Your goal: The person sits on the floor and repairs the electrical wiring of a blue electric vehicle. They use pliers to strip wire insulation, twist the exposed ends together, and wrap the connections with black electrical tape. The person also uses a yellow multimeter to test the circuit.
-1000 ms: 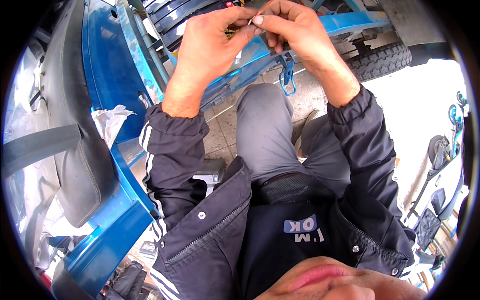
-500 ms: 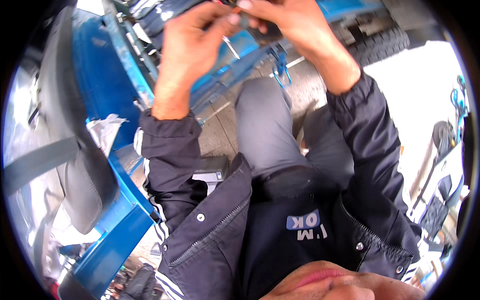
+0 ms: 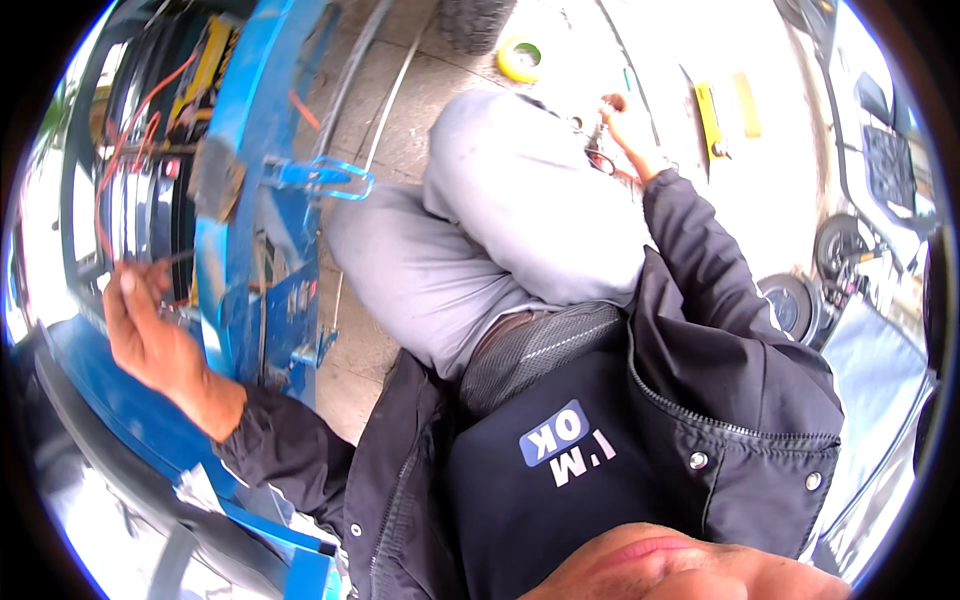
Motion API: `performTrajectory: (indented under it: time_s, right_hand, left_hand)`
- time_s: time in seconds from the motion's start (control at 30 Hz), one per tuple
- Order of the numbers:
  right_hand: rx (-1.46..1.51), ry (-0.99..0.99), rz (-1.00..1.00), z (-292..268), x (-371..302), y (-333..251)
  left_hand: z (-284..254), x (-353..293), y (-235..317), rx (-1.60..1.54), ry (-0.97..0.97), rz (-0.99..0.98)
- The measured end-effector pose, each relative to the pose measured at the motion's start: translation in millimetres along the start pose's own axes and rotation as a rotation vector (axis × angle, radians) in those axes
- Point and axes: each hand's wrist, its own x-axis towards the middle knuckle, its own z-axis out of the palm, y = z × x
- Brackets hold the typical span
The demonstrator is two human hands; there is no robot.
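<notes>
A blue metal frame (image 3: pixel 232 200) is noted at the left; near it the left hand (image 3: pixel 158 338) is held with fingers bent, while the right hand (image 3: pixel 632 140) is positioned near the tiled floor (image 3: pixel 410 122), its grip undeterminable. A yellow ring (image 3: pixel 511 69) is found on that floor, and a thin orange wire (image 3: pixel 98 205) is routed beyond the frame to the left fingertips, where gripping cannot be confirmed.
</notes>
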Motion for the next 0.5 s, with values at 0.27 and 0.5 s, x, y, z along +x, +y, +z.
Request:
performTrajectory:
  time_s: [0.27,0.5]
  right_hand:
    - [-0.601,-0.290,-0.058,89.8,-36.4,9.2]
    - [-0.105,-0.261,-0.196,87.0,36.2,193.6]
  left_hand:
    - [-11.2,-4.5,0.1,-0.017,0.081,0.053]
    - [43.9,18.6,0.9,-0.050,0.111,-0.068]
